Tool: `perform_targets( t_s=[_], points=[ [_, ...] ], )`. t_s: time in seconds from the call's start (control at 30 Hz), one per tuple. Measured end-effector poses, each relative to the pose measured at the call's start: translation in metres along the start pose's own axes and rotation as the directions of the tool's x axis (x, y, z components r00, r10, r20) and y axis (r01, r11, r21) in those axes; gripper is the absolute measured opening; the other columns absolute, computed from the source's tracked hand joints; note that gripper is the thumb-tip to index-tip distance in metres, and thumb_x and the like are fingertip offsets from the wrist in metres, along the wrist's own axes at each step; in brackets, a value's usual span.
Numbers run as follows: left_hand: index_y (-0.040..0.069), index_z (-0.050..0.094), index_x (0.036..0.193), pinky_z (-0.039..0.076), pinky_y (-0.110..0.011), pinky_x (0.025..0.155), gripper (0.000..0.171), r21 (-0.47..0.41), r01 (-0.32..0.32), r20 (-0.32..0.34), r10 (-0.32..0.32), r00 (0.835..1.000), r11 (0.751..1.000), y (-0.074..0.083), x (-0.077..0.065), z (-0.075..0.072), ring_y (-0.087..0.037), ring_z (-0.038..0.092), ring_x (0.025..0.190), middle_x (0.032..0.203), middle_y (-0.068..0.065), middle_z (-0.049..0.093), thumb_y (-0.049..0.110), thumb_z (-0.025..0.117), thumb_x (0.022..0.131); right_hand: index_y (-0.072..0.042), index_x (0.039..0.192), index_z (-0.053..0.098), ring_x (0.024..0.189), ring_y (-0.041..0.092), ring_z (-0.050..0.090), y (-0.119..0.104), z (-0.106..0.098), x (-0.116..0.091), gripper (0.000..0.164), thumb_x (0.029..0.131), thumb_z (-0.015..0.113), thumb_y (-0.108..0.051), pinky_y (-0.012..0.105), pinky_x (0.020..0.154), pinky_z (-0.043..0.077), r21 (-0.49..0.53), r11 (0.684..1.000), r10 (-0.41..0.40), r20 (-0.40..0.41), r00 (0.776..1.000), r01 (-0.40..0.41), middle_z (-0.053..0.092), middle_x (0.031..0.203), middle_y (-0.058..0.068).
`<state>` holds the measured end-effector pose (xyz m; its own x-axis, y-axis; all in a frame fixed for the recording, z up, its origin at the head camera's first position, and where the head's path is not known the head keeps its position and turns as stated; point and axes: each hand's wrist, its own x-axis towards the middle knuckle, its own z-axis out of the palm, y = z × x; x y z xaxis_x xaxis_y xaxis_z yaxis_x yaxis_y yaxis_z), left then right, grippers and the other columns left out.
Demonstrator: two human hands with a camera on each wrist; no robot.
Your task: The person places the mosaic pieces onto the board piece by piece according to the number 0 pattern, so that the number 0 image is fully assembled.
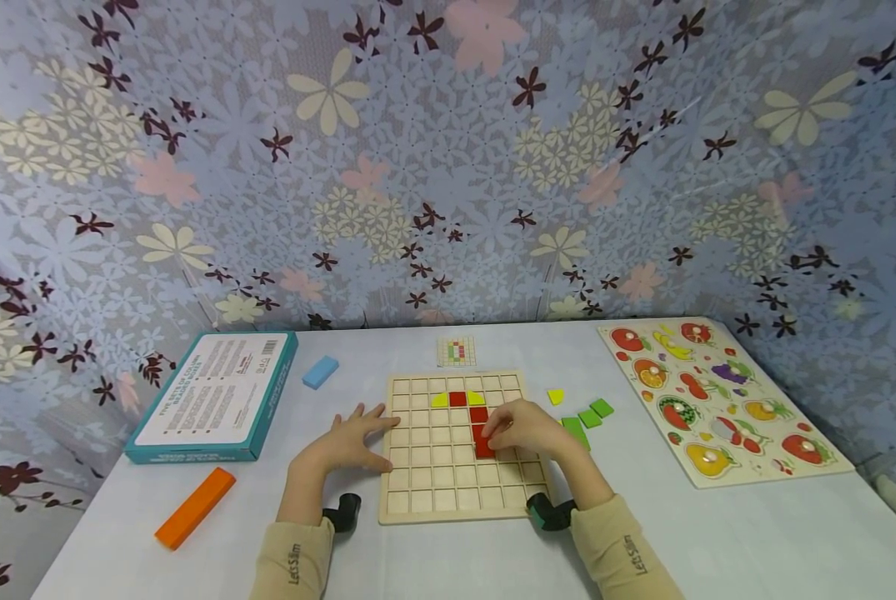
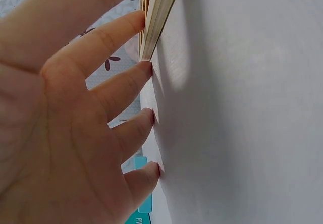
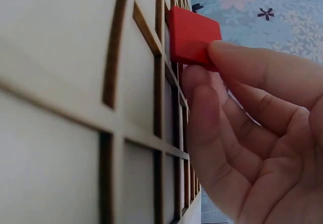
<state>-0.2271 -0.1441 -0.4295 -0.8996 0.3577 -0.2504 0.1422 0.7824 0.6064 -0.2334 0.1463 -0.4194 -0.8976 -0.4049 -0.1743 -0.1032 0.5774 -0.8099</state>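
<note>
A square-celled wooden board (image 1: pixel 429 500) lies on the table. My right hand (image 1: pixel 524 427) is over its right half and pinches a red block (image 3: pixel 194 35) between thumb and fingertips, close over the grid in the right wrist view. A red piece (image 1: pixel 458 398) sits in the board's upper rows between two yellow rounded pieces, the left yellow piece (image 1: pixel 439 400) and the right yellow piece (image 1: pixel 475 398). Below them is another red piece (image 1: pixel 478 413). With fingers spread, my left hand (image 1: pixel 352 440) rests at the board's left edge, fingertips on the rim and the tablecloth.
A small pattern card (image 1: pixel 457 352) lies behind the board. Right of it are a yellow piece (image 1: pixel 556 397), several green pieces (image 1: pixel 577 432) and a fruit puzzle board (image 1: pixel 725 408). Leftward lie a blue block (image 1: pixel 321 372), a teal box (image 1: pixel 211 396) and an orange bar (image 1: pixel 196 508).
</note>
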Motion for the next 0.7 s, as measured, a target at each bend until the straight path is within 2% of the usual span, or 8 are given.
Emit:
perform_targets(
  t_s=[0.17, 0.7],
  points=[
    [0.013, 0.051, 0.133, -0.002, -0.06, 0.11, 0.072, 0.003, -0.005, 0.007, 0.005, 1.0, 1.0, 0.0008, -0.0009, -0.0006, -0.04, 0.009, 0.139, 0.149, -0.015, 0.028, 0.021, 0.079, 0.067, -0.003, 0.08, 0.068, 0.064, 0.013, 0.052, 0.001, 0.0018, 0.0005, 0.006, 0.075, 0.071, -0.002, 0.026, 0.059, 0.046, -0.025, 0.999, 0.026, 0.007, 1.0, -0.026, 0.06, 0.069, 0.001],
    [0.013, 0.05, 0.134, -0.002, -0.06, 0.11, 0.073, 0.012, -0.004, 0.001, 0.004, 1.0, 1.0, -0.0016, 0.0015, 0.0008, -0.039, 0.01, 0.139, 0.149, -0.014, 0.028, 0.021, 0.08, 0.068, -0.002, 0.08, 0.066, 0.063, 0.013, 0.053, -0.0011, 0.0017, -0.0006, 0.008, 0.075, 0.072, -0.001, 0.026, 0.058, 0.047, -0.035, 0.999, 0.041, 0.008, 0.999, -0.041, 0.06, 0.068, 0.002]
  ],
)
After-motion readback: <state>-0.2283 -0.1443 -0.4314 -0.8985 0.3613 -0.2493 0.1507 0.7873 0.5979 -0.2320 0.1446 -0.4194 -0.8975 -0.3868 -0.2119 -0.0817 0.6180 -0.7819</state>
